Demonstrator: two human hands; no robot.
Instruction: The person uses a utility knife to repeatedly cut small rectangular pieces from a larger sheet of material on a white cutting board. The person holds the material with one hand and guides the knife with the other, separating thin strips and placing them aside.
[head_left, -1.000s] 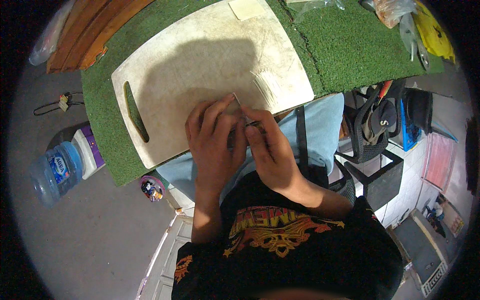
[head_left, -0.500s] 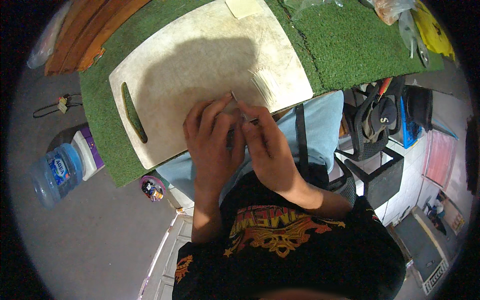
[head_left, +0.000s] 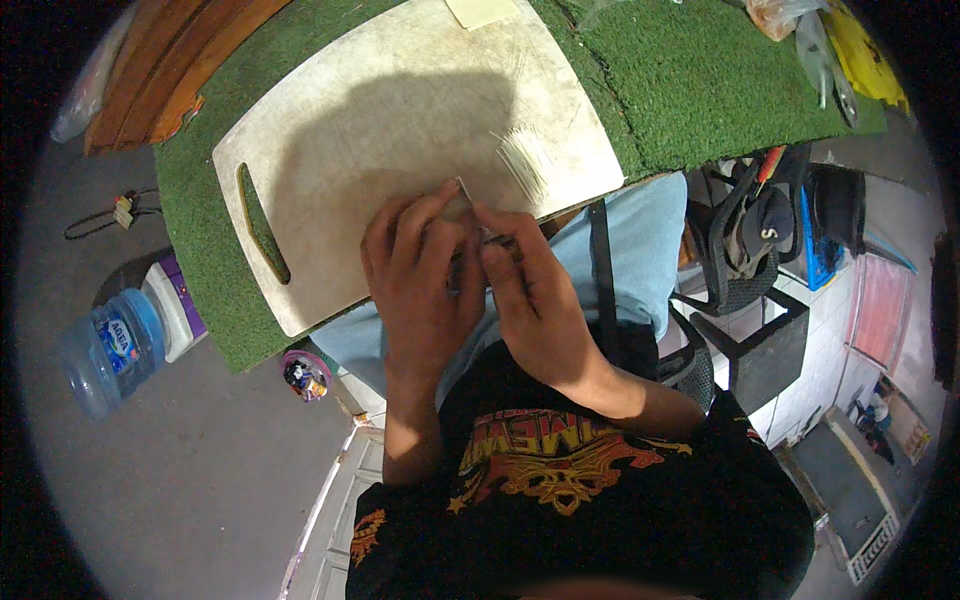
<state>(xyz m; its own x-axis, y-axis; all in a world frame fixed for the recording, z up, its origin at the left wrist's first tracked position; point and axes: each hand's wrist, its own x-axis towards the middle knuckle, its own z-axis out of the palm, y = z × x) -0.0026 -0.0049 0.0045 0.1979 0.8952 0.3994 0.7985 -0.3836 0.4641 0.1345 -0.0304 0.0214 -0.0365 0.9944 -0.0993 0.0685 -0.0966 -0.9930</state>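
Note:
My left hand (head_left: 415,265) and my right hand (head_left: 530,280) meet over the near edge of a worn, off-white cutting board (head_left: 560,90). Both have their fingers closed around a thin pale stick (head_left: 464,188), whose tip pokes up between the index fingers. Something small and greyish shows between the fingertips, too hidden to name. To the right of my hands, a loose bundle of thin pale sticks (head_left: 524,165) lies on the board. A square of pale yellow paper (head_left: 482,10) rests at the board's far edge.
Green artificial turf (head_left: 690,90) covers the table under the board. Plastic bags (head_left: 775,15) and a yellow bag (head_left: 865,60) lie at the far right. A large blue water bottle (head_left: 115,345) is at the left; a black chair (head_left: 725,240) stands at the right.
My hands stay almost in place with only slight finger movement. The whole view has shifted a little, so the board appears slightly higher and further left.

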